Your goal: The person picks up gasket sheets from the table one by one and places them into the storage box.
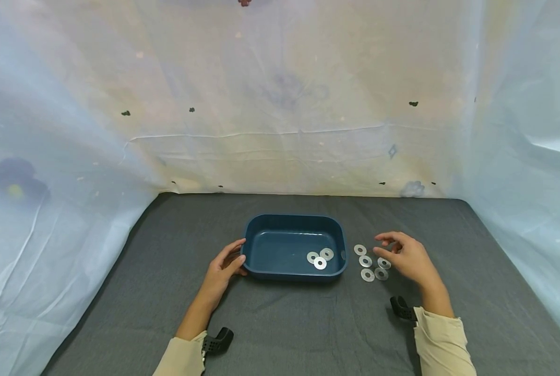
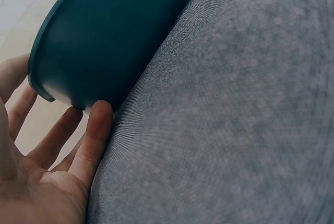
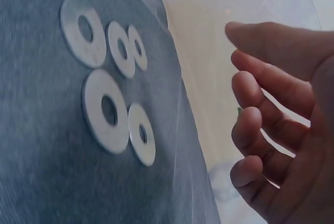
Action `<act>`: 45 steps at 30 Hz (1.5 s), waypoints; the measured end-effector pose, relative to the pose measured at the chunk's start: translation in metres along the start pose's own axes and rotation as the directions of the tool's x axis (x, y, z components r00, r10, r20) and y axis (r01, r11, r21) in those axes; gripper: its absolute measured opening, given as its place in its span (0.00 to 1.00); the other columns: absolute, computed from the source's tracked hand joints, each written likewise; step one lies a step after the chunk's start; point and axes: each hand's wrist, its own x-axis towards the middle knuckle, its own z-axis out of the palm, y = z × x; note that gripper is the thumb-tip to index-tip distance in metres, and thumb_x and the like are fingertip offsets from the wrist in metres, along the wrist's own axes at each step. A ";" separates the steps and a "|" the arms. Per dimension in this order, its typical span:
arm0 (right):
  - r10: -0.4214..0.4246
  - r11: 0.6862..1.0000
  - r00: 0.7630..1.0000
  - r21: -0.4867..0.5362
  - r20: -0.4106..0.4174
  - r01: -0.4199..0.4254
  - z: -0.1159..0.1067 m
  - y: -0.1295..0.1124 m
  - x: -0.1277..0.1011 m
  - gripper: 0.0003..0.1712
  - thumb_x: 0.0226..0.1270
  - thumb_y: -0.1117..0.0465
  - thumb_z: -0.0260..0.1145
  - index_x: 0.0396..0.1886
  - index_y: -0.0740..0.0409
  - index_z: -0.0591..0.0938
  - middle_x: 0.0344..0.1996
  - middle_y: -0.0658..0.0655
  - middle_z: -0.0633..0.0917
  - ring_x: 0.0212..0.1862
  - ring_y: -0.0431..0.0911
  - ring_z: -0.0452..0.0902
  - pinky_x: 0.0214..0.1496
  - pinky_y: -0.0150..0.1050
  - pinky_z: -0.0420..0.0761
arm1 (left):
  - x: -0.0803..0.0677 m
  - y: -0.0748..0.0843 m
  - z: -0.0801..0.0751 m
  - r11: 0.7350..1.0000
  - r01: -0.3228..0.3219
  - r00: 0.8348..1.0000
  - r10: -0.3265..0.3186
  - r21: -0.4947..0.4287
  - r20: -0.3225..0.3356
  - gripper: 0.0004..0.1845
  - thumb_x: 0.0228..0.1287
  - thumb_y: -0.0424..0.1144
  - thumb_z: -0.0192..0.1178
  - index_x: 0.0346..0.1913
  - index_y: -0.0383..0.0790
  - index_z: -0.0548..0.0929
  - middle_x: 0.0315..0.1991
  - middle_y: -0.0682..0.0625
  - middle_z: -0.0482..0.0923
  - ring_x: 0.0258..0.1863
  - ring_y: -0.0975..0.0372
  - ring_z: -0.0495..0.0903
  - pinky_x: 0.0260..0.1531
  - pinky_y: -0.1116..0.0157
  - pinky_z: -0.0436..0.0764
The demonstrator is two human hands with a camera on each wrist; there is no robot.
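Note:
A dark blue rectangular tray (image 1: 280, 243) stands on the grey cloth, with three flat metal washers (image 1: 324, 263) lying in its right part. At its left end my left hand (image 1: 221, 269) touches the outer wall and rim with extended fingers; the left wrist view shows the fingertips against the tray's side (image 2: 88, 41). Several more washers (image 1: 363, 275) lie on the cloth right of the tray. Above them hovers my right hand (image 1: 408, 258), its fingers loosely bent and holding nothing. In the right wrist view a gap separates the fingertips from the washers (image 3: 93, 104).
Grey cloth (image 1: 280, 324) covers the table. A pale patterned sheet (image 1: 280, 104) hangs behind it, and bluish sheets (image 1: 49, 219) hang at both sides. Each wrist wears a black camera mount (image 1: 218, 340).

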 end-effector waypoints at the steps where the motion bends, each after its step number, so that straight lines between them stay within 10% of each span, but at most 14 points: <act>1: 0.000 1.000 1.000 0.002 0.010 0.000 -0.001 0.002 0.000 0.21 0.66 0.52 0.70 0.55 0.57 0.83 0.43 0.58 0.83 0.30 0.40 0.71 0.27 0.34 0.70 | 0.000 0.000 0.000 1.000 0.002 1.000 -0.002 -0.002 0.000 0.25 0.74 0.43 0.58 0.71 0.47 0.71 0.66 0.40 0.70 0.47 0.63 0.78 0.41 0.64 0.84; 19: -0.104 0.993 0.983 -0.040 0.151 0.111 -0.005 0.027 -0.010 0.22 0.55 0.72 0.71 0.52 0.58 0.86 0.46 0.58 0.85 0.36 0.38 0.72 0.37 0.34 0.72 | -0.001 0.003 0.001 0.999 0.037 0.999 -0.037 -0.007 -0.007 0.25 0.73 0.45 0.58 0.70 0.51 0.71 0.66 0.44 0.70 0.47 0.63 0.79 0.42 0.65 0.84; 29: -0.014 0.998 0.976 -0.057 0.219 0.027 0.001 0.026 -0.006 0.23 0.55 0.71 0.69 0.52 0.53 0.86 0.36 0.56 0.83 0.38 0.46 0.74 0.38 0.39 0.71 | 0.001 0.000 0.000 1.000 0.023 1.000 -0.023 -0.015 0.001 0.25 0.74 0.44 0.58 0.71 0.48 0.70 0.67 0.42 0.69 0.48 0.63 0.79 0.41 0.64 0.84; 45: 0.001 0.996 0.995 -0.089 0.098 0.008 0.007 0.032 -0.003 0.20 0.54 0.64 0.74 0.47 0.67 0.85 0.41 0.65 0.80 0.37 0.47 0.71 0.36 0.39 0.69 | 0.000 0.003 0.000 1.000 0.026 1.000 -0.026 -0.016 0.005 0.25 0.73 0.44 0.58 0.71 0.48 0.70 0.68 0.41 0.68 0.48 0.59 0.78 0.42 0.64 0.84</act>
